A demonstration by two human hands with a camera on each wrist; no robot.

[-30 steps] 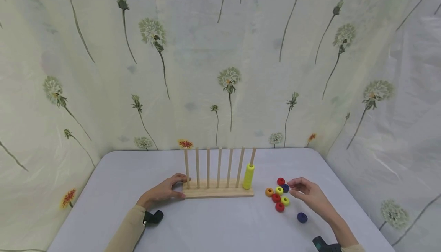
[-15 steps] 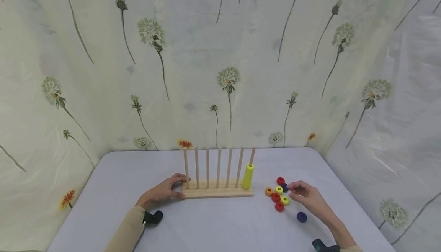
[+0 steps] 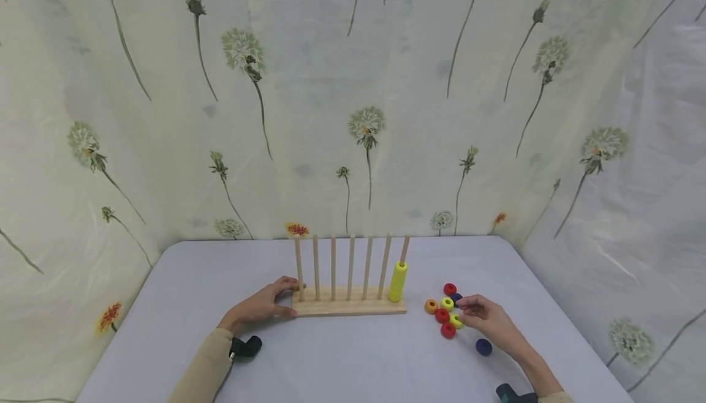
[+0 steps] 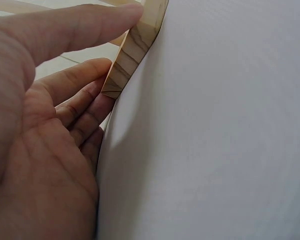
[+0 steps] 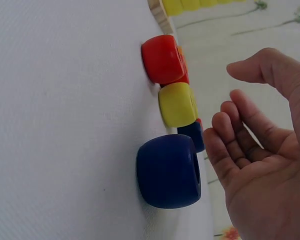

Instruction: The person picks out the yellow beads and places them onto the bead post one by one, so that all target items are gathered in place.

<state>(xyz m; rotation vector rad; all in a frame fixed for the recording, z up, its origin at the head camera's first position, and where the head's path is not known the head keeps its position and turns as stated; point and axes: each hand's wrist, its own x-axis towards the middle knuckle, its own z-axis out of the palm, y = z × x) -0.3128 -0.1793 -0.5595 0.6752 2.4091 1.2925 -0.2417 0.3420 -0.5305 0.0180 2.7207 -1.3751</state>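
A wooden peg rack (image 3: 347,310) stands on the table with a row of upright pegs; yellow beads (image 3: 397,282) are stacked on its rightmost peg. My left hand (image 3: 261,306) holds the rack's left end, thumb at the front and fingers behind, as the left wrist view confirms at the wooden end (image 4: 132,57). Over the loose beads hovers my right hand (image 3: 491,322), nothing between its loosely bent fingers. Nearest to it are a yellow bead (image 3: 456,321) and a blue bead (image 3: 456,299), partly hidden by the fingers. Another blue bead (image 5: 168,171) sits apart, closer to the wrist.
Red beads (image 3: 448,330), an orange bead (image 3: 431,306) and another yellow bead (image 3: 447,304) lie clustered right of the rack. A white cloth covers the table (image 3: 353,366). Floral curtains (image 3: 309,115) enclose the back and sides.
My right hand has shifted slightly left and down, from beside the blue bead toward the nearer yellow bead. My left hand and the rack have stayed put.
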